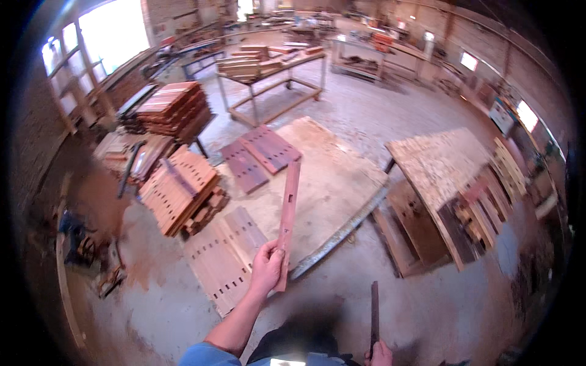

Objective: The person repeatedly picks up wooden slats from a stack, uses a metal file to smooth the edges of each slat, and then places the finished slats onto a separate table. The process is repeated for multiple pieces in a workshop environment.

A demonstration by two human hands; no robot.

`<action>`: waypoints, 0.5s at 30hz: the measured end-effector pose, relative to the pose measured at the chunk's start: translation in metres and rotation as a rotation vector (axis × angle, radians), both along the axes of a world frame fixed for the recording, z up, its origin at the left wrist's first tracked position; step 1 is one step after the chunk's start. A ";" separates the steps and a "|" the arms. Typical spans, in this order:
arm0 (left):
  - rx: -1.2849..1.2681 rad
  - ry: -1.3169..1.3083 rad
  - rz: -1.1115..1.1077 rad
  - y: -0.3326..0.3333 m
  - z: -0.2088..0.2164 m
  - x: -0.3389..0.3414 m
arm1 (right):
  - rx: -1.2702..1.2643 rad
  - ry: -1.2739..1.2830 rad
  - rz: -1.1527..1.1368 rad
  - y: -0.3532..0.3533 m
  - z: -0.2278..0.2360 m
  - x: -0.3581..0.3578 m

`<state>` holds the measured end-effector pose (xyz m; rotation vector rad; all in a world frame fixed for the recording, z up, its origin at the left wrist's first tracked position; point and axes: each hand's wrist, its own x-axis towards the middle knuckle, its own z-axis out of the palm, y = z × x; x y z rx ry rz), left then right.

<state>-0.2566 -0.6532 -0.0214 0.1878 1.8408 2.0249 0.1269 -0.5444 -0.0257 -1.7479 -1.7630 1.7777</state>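
Observation:
My left hand (pixel 267 269) is closed round the lower part of a reddish wooden slat (pixel 291 195) with slots cut in it. The slat stands up at a slant over the pale plywood tabletop (pixel 332 183). Low at the right, my right hand (pixel 381 354) grips the bottom end of a narrow dark strip (pixel 375 308), held upright beside my body; its material is hard to tell. Darker slotted slats (pixel 262 151) lie side by side at the table's far left. Paler slotted slats (pixel 223 259) lie along its near left edge.
Left of the table rises a stack of slotted slats (pixel 177 186), with more piled timber (pixel 168 107) behind. A board-topped table (pixel 439 152) stands at the right, wooden parts beside it. Farther back is a metal-framed trolley (pixel 274 79) bearing wood pieces. Machinery (pixel 79 238) sits far left.

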 end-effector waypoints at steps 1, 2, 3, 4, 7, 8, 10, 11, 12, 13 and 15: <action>0.037 -0.018 0.031 0.001 0.002 -0.002 | 0.559 0.044 0.327 0.011 -0.025 0.011; 0.068 -0.041 0.056 0.001 0.012 -0.002 | 0.374 0.049 0.238 0.024 -0.022 0.005; 0.098 -0.064 0.079 0.002 0.025 -0.002 | 0.184 0.043 0.153 0.035 -0.014 0.004; 0.134 -0.085 0.089 0.007 0.035 -0.002 | -0.002 0.028 0.060 0.046 -0.007 0.002; 0.277 -0.165 0.166 0.001 0.044 -0.005 | -0.080 0.013 0.089 0.077 0.004 0.000; 0.296 -0.177 0.166 0.000 0.045 -0.005 | 0.053 0.046 0.169 0.085 0.003 -0.003; 0.278 -0.186 0.274 0.001 0.055 0.000 | 0.315 0.117 0.317 0.098 0.003 -0.009; 0.268 -0.192 0.324 0.002 0.058 0.001 | 0.258 0.078 0.316 0.106 -0.003 -0.009; 0.251 -0.170 0.335 0.001 0.057 -0.001 | 0.201 0.038 0.313 0.115 -0.012 -0.006; 0.236 -0.146 0.348 -0.002 0.055 -0.002 | 0.146 -0.001 0.312 0.121 -0.017 -0.008; 0.159 -0.071 0.366 -0.009 0.049 -0.009 | 0.113 -0.073 0.305 0.129 -0.025 -0.015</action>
